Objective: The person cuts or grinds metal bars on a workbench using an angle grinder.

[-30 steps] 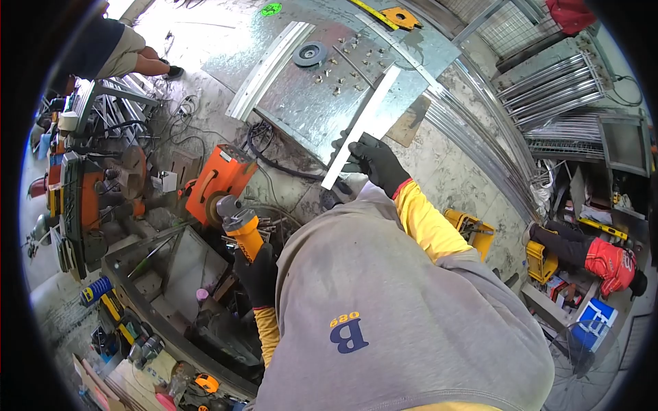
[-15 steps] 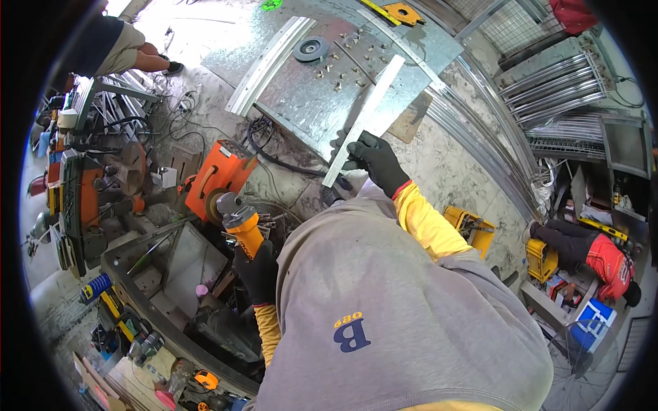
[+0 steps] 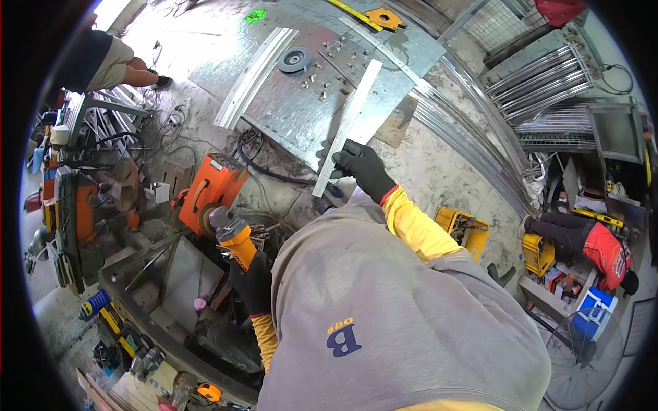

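My left hand (image 3: 252, 282), in a black glove, is closed round the body of an orange angle grinder (image 3: 236, 241), whose disc points up and left. A flat light metal strip (image 3: 351, 123) is pinched near its lower end by my gloved right hand (image 3: 363, 166). The strip slants up and right over a metal sheet (image 3: 274, 130) on the floor. On that sheet lie a grey round disc (image 3: 294, 60), a thin rod and several small metal pieces.
An orange machine (image 3: 211, 193) stands left of my feet, beside a dark cable (image 3: 264, 166). Long metal profiles (image 3: 473, 130) lie to the right. A yellow crate (image 3: 462, 229) is near my right elbow. One person (image 3: 606, 248) in red bends at far right; another's legs (image 3: 123, 68) show upper left.
The view has shifted slightly, so most of the scene sits further left. Both hands keep their holds, with the strip and the grinder in much the same pose.
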`<state>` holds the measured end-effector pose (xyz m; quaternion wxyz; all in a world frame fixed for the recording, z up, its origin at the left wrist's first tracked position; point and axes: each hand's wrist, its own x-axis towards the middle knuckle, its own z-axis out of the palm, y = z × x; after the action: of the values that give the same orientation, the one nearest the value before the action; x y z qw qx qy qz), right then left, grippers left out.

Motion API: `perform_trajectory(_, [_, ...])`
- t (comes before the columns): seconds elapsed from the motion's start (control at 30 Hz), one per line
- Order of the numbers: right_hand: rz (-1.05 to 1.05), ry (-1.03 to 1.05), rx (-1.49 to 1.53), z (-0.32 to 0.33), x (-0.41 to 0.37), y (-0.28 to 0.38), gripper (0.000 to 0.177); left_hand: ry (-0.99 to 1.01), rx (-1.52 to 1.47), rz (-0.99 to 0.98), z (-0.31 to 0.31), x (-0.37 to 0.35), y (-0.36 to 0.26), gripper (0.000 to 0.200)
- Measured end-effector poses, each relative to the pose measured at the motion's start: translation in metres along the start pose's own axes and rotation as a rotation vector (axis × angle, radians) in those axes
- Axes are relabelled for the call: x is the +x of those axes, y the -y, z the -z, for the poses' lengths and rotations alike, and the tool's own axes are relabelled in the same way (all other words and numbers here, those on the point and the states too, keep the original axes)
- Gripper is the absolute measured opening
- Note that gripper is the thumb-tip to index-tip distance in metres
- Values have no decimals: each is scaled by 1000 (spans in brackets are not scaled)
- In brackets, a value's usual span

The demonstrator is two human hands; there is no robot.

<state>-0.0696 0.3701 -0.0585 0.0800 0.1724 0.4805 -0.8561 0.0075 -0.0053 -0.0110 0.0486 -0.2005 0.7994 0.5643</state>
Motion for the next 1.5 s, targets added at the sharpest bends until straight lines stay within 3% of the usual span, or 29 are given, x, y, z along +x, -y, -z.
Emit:
perform_trajectory(1.07, [-31, 40, -117, 1, 3, -3, 48, 17, -64, 38, 3, 7, 10, 22])
perform_trajectory(1.5, [-16, 35, -117, 0, 3, -3, 48, -11, 122, -41, 2, 5, 6, 27])
